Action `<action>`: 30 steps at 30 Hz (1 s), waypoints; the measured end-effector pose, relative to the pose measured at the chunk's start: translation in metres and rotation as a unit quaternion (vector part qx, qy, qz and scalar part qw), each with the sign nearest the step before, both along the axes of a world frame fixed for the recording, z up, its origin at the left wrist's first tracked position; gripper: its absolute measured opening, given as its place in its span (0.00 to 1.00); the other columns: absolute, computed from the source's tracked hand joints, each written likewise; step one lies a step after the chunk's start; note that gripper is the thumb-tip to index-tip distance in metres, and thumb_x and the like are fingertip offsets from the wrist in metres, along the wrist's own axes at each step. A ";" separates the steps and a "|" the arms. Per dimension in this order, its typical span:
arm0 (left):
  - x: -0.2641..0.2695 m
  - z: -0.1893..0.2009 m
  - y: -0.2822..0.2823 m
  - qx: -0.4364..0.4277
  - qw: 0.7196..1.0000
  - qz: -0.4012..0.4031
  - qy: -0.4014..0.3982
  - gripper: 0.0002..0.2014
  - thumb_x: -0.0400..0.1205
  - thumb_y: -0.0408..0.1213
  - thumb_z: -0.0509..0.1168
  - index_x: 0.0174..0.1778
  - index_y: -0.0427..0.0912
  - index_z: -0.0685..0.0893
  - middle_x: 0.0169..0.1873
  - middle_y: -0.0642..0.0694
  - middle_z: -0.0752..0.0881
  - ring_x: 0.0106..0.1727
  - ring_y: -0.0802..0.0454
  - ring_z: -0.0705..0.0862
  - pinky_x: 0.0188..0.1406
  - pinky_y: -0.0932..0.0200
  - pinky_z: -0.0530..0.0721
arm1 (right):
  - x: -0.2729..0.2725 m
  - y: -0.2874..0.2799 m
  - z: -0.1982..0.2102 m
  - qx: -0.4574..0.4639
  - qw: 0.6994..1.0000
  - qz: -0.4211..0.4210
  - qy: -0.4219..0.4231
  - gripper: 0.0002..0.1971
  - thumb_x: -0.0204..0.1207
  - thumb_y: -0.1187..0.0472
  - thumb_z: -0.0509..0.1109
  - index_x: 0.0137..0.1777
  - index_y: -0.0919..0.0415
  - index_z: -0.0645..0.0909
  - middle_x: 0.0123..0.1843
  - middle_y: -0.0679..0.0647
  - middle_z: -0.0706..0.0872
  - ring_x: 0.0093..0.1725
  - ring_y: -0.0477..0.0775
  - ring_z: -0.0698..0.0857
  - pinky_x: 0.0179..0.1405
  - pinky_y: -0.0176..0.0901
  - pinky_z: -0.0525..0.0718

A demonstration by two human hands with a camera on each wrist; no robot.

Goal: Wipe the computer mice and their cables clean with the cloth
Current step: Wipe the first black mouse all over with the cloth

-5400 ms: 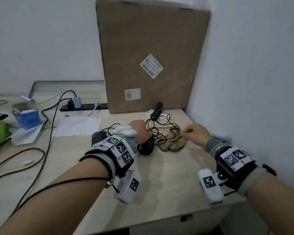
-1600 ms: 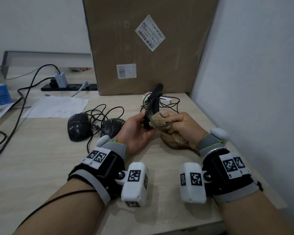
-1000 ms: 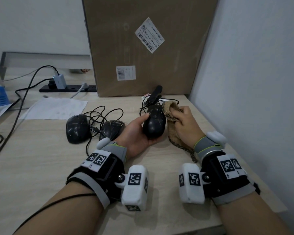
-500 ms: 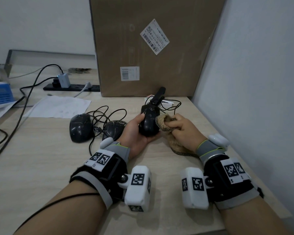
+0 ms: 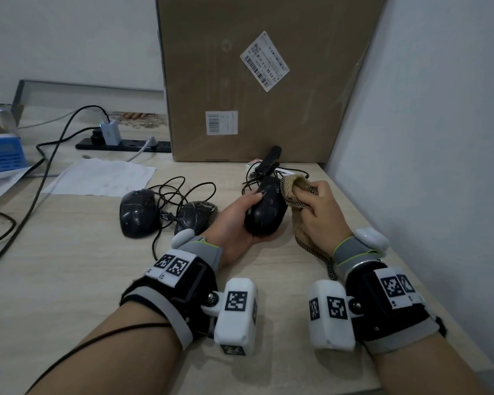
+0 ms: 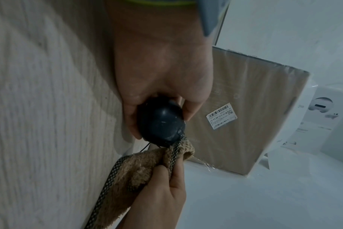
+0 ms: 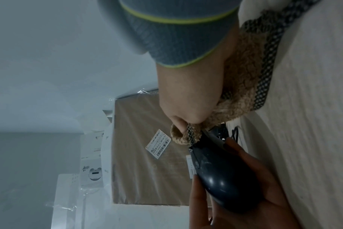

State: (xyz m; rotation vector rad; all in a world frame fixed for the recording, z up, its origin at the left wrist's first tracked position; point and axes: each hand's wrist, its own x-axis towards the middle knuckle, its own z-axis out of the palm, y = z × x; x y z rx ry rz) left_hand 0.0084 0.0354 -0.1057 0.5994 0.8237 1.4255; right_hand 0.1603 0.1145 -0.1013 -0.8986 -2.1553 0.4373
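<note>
Mouse (image 5: pixel 265 212) lies cradled in the left hand (image 5: pixel 234 223) just above the desk (image 5: pixel 69 280), long axis pointing away toward the box (image 5: pixel 268 81), cable end far, rounded tail at the palm. Right hand (image 5: pixel 320 212) sits just right of it, fingers clenched on the bunched cloth (image 5: pixel 294 192), which touches the mouse's far right flank. Judging by this, the next stroke runs along that axis; two other mice (image 5: pixel 139 212) wait to the left.

Behind each hand we see bare forearms, a grey cuff edged in lime (image 5: pixel 345 249), a black wrist brace (image 5: pixel 183 289) with white square-code tags, and a white camera pod (image 5: pixel 236 312); a thin black cable (image 5: pixel 106 336) crosses the left forearm.
</note>
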 end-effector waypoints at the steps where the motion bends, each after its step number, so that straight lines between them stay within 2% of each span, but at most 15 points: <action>1: 0.000 0.000 0.000 -0.002 1.000 0.000 0.000 0.21 0.85 0.40 0.56 0.75 0.42 0.73 0.62 0.38 0.82 0.53 0.43 0.83 0.41 0.53 0.89 | 0.000 0.001 0.000 0.002 1.000 0.000 -0.009 0.29 0.65 0.66 0.52 0.65 0.57 0.81 0.59 0.64 0.73 0.60 0.58 0.75 0.55 0.26 0.64; 3: -0.001 0.000 0.001 -0.008 1.000 0.006 0.001 0.22 0.85 0.40 0.56 0.76 0.41 0.72 0.62 0.37 0.81 0.53 0.42 0.83 0.39 0.54 0.89 | 0.000 0.001 -0.001 0.003 1.000 0.001 -0.016 0.29 0.64 0.67 0.52 0.64 0.57 0.82 0.58 0.64 0.73 0.60 0.60 0.76 0.55 0.26 0.64; 5: -0.002 0.000 0.002 -0.016 1.000 0.013 -0.004 0.21 0.85 0.41 0.55 0.75 0.40 0.73 0.62 0.36 0.81 0.52 0.41 0.83 0.41 0.52 0.88 | -0.001 0.000 0.000 -0.001 1.000 0.017 -0.006 0.26 0.65 0.69 0.54 0.61 0.60 0.84 0.56 0.61 0.73 0.60 0.59 0.76 0.55 0.22 0.65; 8: -0.005 0.000 0.002 -0.027 0.999 0.033 -0.028 0.18 0.86 0.42 0.55 0.68 0.41 0.78 0.56 0.38 0.84 0.49 0.43 0.84 0.47 0.48 0.84 | -0.004 -0.007 0.004 -0.041 0.996 0.076 0.016 0.24 0.62 0.68 0.55 0.56 0.66 0.86 0.53 0.55 0.75 0.56 0.50 0.76 0.55 0.14 0.64; 11: -0.005 0.000 0.003 -0.025 0.998 0.042 -0.027 0.17 0.86 0.43 0.54 0.67 0.42 0.79 0.56 0.40 0.85 0.51 0.45 0.83 0.49 0.49 0.83 | -0.008 -0.014 0.006 -0.094 0.987 0.121 0.054 0.25 0.59 0.69 0.54 0.51 0.68 0.87 0.47 0.46 0.77 0.50 0.40 0.78 0.50 0.17 0.70; 13: -0.004 0.000 0.002 -0.021 0.999 0.039 -0.019 0.17 0.86 0.43 0.54 0.67 0.42 0.78 0.55 0.40 0.85 0.50 0.45 0.83 0.47 0.50 0.85 | -0.009 -0.016 0.008 -0.097 0.986 0.100 0.091 0.25 0.58 0.69 0.54 0.52 0.68 0.87 0.45 0.44 0.77 0.48 0.38 0.78 0.48 0.17 0.70; 15: -0.004 0.001 0.002 -0.018 0.999 0.034 -0.015 0.19 0.86 0.43 0.54 0.70 0.42 0.76 0.56 0.38 0.84 0.49 0.43 0.84 0.42 0.51 0.87 | -0.008 -0.014 0.009 -0.065 0.991 0.044 0.112 0.25 0.63 0.70 0.55 0.58 0.65 0.84 0.46 0.49 0.76 0.47 0.42 0.77 0.49 0.15 0.68; 18: -0.003 0.002 0.001 -0.009 1.000 0.016 -0.005 0.22 0.86 0.41 0.54 0.75 0.40 0.72 0.62 0.36 0.81 0.48 0.42 0.85 0.34 0.55 0.88 | -0.005 -0.008 0.006 -0.043 0.996 -0.008 0.075 0.26 0.71 0.78 0.56 0.67 0.61 0.79 0.53 0.57 0.70 0.54 0.50 0.73 0.51 0.11 0.62; 20: -0.002 0.002 0.001 -0.006 1.000 0.007 0.000 0.22 0.86 0.41 0.54 0.76 0.40 0.72 0.61 0.37 0.82 0.47 0.43 0.85 0.33 0.57 0.87 | -0.005 -0.006 0.003 -0.034 0.998 -0.009 0.047 0.28 0.71 0.80 0.56 0.68 0.59 0.78 0.54 0.58 0.69 0.55 0.52 0.72 0.52 0.10 0.60; 22: -0.002 0.001 0.003 -0.007 1.000 0.007 -0.002 0.22 0.85 0.41 0.54 0.76 0.41 0.72 0.60 0.37 0.82 0.46 0.43 0.85 0.33 0.57 0.87 | -0.005 -0.006 0.003 -0.031 0.999 -0.001 0.034 0.27 0.70 0.78 0.56 0.67 0.59 0.79 0.53 0.57 0.69 0.56 0.54 0.73 0.53 0.13 0.62; 25: -0.003 0.000 0.003 -0.016 1.000 0.019 -0.006 0.21 0.85 0.42 0.54 0.73 0.40 0.75 0.54 0.38 0.84 0.45 0.43 0.85 0.35 0.56 0.86 | -0.005 -0.010 0.006 -0.045 0.998 0.030 0.033 0.28 0.64 0.68 0.52 0.64 0.59 0.82 0.52 0.55 0.69 0.56 0.52 0.74 0.60 0.27 0.68; 26: -0.003 0.000 0.004 -0.022 0.999 0.026 -0.010 0.19 0.85 0.42 0.54 0.70 0.41 0.77 0.52 0.38 0.85 0.45 0.43 0.85 0.37 0.55 0.86 | -0.005 -0.012 0.006 -0.050 0.997 0.046 0.032 0.29 0.63 0.67 0.52 0.62 0.60 0.83 0.53 0.54 0.70 0.57 0.51 0.74 0.62 0.29 0.69; 30: -0.005 -0.001 0.004 -0.030 0.998 0.045 -0.027 0.15 0.85 0.43 0.54 0.58 0.42 0.83 0.51 0.40 0.86 0.48 0.45 0.84 0.52 0.47 0.81 | -0.010 -0.017 0.007 -0.069 0.990 0.119 0.030 0.25 0.62 0.68 0.55 0.55 0.66 0.86 0.53 0.51 0.75 0.56 0.47 0.76 0.60 0.19 0.68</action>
